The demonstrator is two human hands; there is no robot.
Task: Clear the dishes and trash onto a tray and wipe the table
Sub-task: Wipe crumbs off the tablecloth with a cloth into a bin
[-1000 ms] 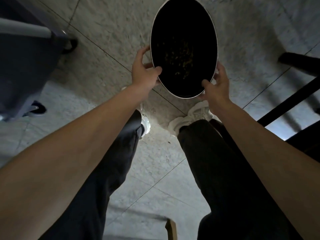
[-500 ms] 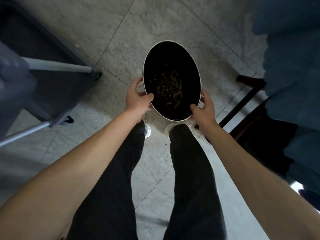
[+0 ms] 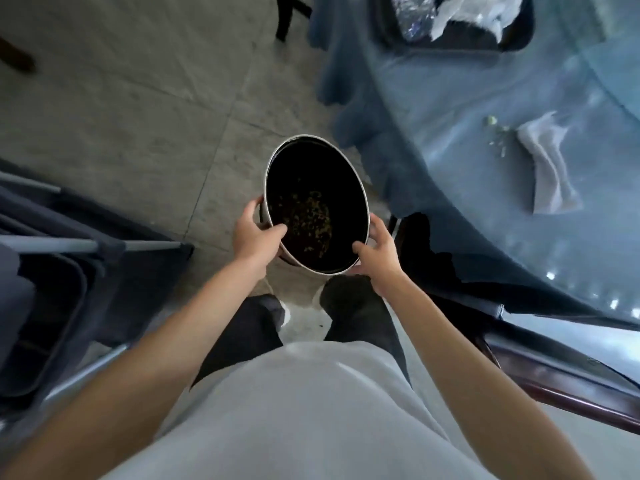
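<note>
Black inside and rimmed in pale metal, a round bin (image 3: 316,206) with yellowish scraps at its bottom hangs over the grey stone-tile floor (image 3: 138,98), carried by a person standing just beside a round table (image 3: 450,98) draped in a blue cloth. The left hand (image 3: 254,235) grips the near-left rim, thumb hooked over the edge; the right hand (image 3: 379,252) clamps the near-right rim the same way. On the table lie a crumpled grey wiping cloth (image 3: 549,164) next to a few small green crumbs (image 3: 495,131), and, at the far edge, a dark tray (image 3: 519,43) holding white crumpled paper. The step appears to be bringing the bin to the table to take the crumbs; keeping it level and tucking its rim just under the table edge would likely let scraps be swept straight in. Room is tight: a dark wooden chair (image 3: 554,386) sits close at the right, a dark cart with grey metal rails (image 3: 86,244) stands at the left, and the hanging cloth folds lie near the bin's far side, so a snag there seems possible.
</note>
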